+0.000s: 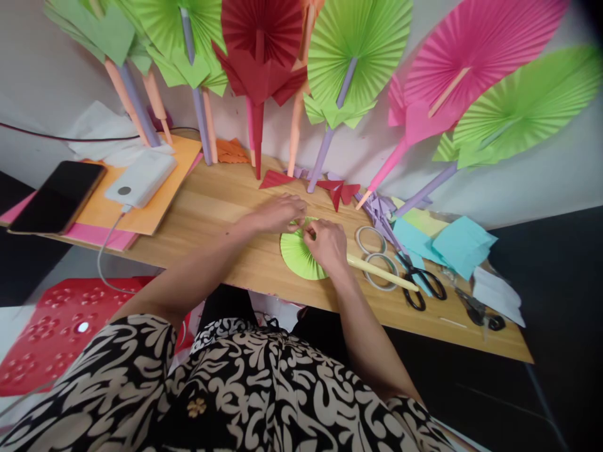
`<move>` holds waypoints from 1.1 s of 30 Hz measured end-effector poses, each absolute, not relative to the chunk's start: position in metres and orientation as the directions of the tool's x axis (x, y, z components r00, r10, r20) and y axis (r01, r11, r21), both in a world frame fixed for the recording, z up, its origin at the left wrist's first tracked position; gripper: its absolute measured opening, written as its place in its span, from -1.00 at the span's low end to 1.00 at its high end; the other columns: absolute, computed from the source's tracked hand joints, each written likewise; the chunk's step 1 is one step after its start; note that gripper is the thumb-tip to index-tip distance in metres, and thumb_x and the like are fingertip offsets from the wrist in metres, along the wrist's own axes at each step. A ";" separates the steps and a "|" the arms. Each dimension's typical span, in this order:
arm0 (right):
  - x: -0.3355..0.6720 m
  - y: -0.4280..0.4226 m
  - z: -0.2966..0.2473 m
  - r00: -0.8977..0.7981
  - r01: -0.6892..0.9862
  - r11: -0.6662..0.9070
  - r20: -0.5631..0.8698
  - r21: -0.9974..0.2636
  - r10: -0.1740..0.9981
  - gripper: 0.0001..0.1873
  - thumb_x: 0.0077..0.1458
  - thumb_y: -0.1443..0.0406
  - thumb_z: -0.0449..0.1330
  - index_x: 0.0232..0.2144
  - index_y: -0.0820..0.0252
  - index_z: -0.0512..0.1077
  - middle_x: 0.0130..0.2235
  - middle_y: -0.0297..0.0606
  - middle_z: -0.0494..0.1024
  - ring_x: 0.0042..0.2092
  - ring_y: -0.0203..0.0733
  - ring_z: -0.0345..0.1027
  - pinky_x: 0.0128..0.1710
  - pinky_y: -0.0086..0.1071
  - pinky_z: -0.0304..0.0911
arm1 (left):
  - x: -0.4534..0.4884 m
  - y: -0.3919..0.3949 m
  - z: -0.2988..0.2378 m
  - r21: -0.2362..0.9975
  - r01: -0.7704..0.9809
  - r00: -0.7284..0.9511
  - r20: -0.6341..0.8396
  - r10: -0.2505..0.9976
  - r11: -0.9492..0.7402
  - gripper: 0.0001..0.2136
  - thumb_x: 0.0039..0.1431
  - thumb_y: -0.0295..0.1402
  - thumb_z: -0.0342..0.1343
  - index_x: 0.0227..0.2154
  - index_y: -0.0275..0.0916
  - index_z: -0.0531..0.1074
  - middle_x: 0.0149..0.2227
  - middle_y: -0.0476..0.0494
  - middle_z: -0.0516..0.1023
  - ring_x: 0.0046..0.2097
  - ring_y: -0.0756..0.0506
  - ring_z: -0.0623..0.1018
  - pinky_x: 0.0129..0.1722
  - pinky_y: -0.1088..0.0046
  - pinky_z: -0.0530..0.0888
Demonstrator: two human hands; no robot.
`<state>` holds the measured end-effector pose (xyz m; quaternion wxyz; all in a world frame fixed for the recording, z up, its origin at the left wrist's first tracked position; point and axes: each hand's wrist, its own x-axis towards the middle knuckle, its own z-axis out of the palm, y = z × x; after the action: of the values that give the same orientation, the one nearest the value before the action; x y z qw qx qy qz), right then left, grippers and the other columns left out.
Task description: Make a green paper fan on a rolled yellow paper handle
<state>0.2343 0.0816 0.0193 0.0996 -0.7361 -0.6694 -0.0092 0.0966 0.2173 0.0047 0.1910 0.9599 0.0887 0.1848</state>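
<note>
A round, pleated lime-green paper fan [301, 262] lies flat on the table near its front edge. My left hand [281, 213] is at the fan's upper edge, its fingers curled and pinching the paper there. Close beside it, my right hand [328, 243] is closed over the right part of the fan, thumb and fingertips pressed together on the pleats. My hands cover the fan's top and right side. Just right of my right wrist rests a pale yellow paper stick [384, 274], its left end hidden behind the wrist.
Tape rolls [370, 241], black-handled scissors [419, 276] and blue paper [464, 246] lie to the right. Finished paper fans on sticks [358, 50] lean against the wall behind. Left are a phone [59, 196], a cabled white power bank [141, 180] and orange paper [157, 210].
</note>
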 end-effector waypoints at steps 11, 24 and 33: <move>0.246 0.065 0.029 0.051 0.959 0.003 0.185 -0.283 0.981 -0.72 0.31 0.27 0.06 -0.09 0.12 0.56 -0.17 -0.19 0.68 -0.17 -0.08 0.50 -0.08 -0.24 0.14 | 0.081 0.239 0.005 0.607 0.148 0.860 0.311 0.404 -0.781 -0.96 0.01 -0.44 0.19 -0.47 -0.20 0.53 -0.27 -0.13 0.51 -0.12 -0.16 0.44 0.00 0.29 0.26; 0.253 0.072 0.025 0.077 0.964 -0.030 0.169 -0.264 0.983 -0.79 0.24 0.32 0.12 -0.32 0.14 0.57 -0.26 -0.20 0.66 -0.19 -0.09 0.47 -0.12 -0.27 0.13 | 0.096 0.220 0.008 0.498 0.113 0.918 0.279 0.282 -0.860 -0.90 0.17 -0.41 0.18 -0.43 -0.19 0.57 -0.32 -0.16 0.52 -0.13 -0.18 0.42 -0.08 0.32 0.24; 0.263 0.067 0.016 0.081 0.936 0.004 0.229 -0.351 0.970 -0.80 0.22 0.34 0.12 -0.35 0.13 0.56 -0.30 -0.23 0.65 -0.24 -0.12 0.46 -0.14 -0.27 0.16 | 0.101 0.214 0.003 0.199 0.085 0.941 0.306 0.144 -0.976 -0.85 0.28 -0.42 0.10 -0.37 -0.22 0.55 -0.30 -0.14 0.53 -0.14 -0.16 0.42 -0.18 0.33 0.21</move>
<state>0.2626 0.0675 0.0155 0.2111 -0.7044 -0.6765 0.0398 0.1011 0.2144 0.0029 0.0918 0.9809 0.0582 0.1612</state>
